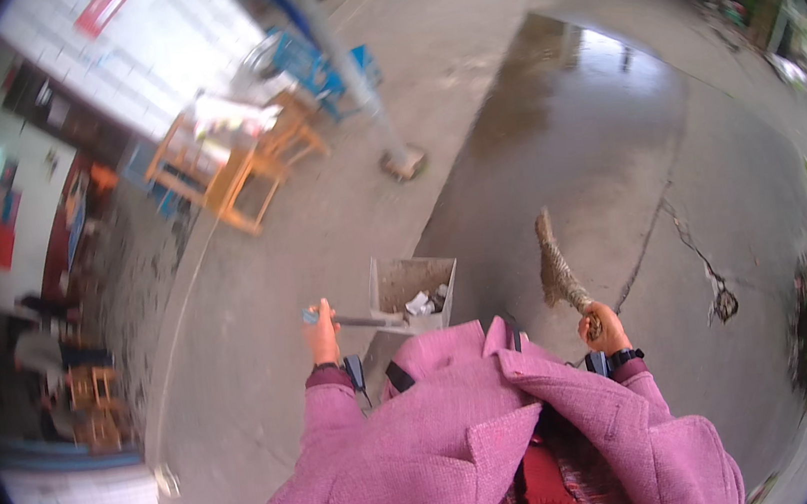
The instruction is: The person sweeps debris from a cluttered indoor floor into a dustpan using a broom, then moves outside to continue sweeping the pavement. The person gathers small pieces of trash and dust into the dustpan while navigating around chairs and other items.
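Note:
My left hand (324,334) is closed around the end of a long handle. That handle runs to a grey, box-shaped dustpan (408,276) just in front of me, left of centre. Crumpled pale litter (420,303) and some dark bits lie inside the pan. On the right, my right hand (606,327) grips the narrow end of a straw broom (557,271). Its brush end points away from me above the wet ground, apart from the dustpan. Whether the bristles touch the ground I cannot tell.
A grey post (350,62) on a block base rises ahead to the left. Wooden chairs (244,186) with things piled on them stand beside it. A wet patch (556,102) spreads over the concrete. A small hole (724,303) and cracks mark the ground at right.

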Action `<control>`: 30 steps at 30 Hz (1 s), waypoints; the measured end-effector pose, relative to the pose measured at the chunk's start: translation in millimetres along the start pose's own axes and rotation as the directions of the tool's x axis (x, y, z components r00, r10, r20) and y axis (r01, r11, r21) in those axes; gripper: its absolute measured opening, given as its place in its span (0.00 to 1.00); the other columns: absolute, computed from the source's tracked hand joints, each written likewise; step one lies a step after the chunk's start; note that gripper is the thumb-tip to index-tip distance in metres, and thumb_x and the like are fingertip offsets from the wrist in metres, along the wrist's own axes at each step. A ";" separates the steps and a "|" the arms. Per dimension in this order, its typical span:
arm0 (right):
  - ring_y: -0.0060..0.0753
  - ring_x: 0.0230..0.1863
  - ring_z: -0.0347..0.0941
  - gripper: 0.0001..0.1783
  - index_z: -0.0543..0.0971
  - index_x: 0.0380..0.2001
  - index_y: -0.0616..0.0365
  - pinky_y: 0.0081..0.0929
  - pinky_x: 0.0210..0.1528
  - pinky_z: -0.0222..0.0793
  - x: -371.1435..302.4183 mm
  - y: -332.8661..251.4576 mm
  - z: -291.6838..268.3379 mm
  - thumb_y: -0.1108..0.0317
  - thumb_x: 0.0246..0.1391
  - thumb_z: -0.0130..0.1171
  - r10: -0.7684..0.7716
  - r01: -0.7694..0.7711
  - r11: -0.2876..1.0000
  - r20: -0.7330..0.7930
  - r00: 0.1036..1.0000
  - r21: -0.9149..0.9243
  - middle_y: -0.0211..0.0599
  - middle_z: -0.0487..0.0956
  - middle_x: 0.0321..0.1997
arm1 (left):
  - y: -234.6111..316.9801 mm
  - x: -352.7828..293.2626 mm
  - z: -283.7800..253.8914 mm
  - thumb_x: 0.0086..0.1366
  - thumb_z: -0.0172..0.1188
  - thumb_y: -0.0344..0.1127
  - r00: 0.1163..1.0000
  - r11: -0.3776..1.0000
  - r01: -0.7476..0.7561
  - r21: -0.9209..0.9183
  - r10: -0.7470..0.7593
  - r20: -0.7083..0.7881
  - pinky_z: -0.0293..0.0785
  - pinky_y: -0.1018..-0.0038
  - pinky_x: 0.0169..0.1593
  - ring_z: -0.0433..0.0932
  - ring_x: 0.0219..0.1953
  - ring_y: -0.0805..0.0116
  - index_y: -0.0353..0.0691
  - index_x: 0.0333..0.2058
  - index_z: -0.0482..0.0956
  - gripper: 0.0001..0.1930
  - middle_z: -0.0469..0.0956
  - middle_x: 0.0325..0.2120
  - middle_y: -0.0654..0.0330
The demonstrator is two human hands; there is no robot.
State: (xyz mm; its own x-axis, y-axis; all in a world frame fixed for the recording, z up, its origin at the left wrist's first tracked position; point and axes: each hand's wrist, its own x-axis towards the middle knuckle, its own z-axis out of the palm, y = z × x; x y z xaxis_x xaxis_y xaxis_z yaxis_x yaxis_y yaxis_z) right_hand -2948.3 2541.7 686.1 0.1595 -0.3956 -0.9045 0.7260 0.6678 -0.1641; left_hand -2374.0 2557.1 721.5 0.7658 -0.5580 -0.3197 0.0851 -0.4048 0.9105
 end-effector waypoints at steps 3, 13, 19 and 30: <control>0.22 0.18 0.66 0.06 0.65 0.25 0.52 0.16 0.16 0.67 23.4 -30.6 12.7 0.68 0.51 0.52 -0.113 0.133 0.980 0.136 0.984 -0.149 0.26 0.66 0.18 | -8.0 -28.5 -13.6 0.61 0.61 0.41 0.987 0.995 0.037 -0.088 -0.050 -0.150 0.64 0.82 0.19 0.70 0.20 0.79 0.43 0.29 0.72 0.10 0.74 0.21 0.66; 0.25 0.22 0.70 0.08 0.67 0.20 0.55 0.19 0.24 0.71 96.1 -88.5 116.9 0.72 0.44 0.57 0.388 -0.367 0.894 0.034 0.921 -0.258 0.29 0.68 0.17 | -57.0 -65.1 -71.6 0.59 0.62 0.39 0.850 0.924 -0.013 -0.383 -0.191 -0.491 0.63 0.81 0.16 0.66 0.16 0.79 0.40 0.27 0.72 0.11 0.71 0.19 0.66; 0.23 0.24 0.69 0.10 0.66 0.21 0.57 0.17 0.26 0.70 94.3 -8.1 133.5 0.69 0.46 0.56 -0.056 0.704 0.308 0.727 0.685 -0.640 0.29 0.68 0.21 | -146.4 -66.8 -134.9 0.58 0.64 0.40 0.734 0.882 -0.074 -0.465 -0.268 -0.624 0.62 0.80 0.14 0.64 0.13 0.78 0.41 0.26 0.70 0.12 0.68 0.16 0.67; 0.28 0.27 0.69 0.08 0.70 0.35 0.55 0.20 0.28 0.71 193.1 128.5 318.9 0.75 0.50 0.51 0.264 0.295 0.575 0.514 0.816 -0.763 0.35 0.69 0.23 | -252.0 -45.2 -239.2 0.56 0.66 0.40 0.432 0.797 -0.171 -0.579 -0.467 -0.771 0.62 0.78 0.14 0.64 0.12 0.78 0.40 0.24 0.70 0.14 0.65 0.13 0.69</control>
State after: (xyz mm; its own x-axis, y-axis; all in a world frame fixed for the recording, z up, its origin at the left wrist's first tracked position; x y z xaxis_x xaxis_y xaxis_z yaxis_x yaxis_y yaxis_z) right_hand -2610.8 2350.1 615.9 0.6655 -0.4709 -0.5791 -0.0463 0.7483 -0.6617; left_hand -2277.5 2857.7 569.3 0.7828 0.5065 -0.3615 0.3058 0.1927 0.9324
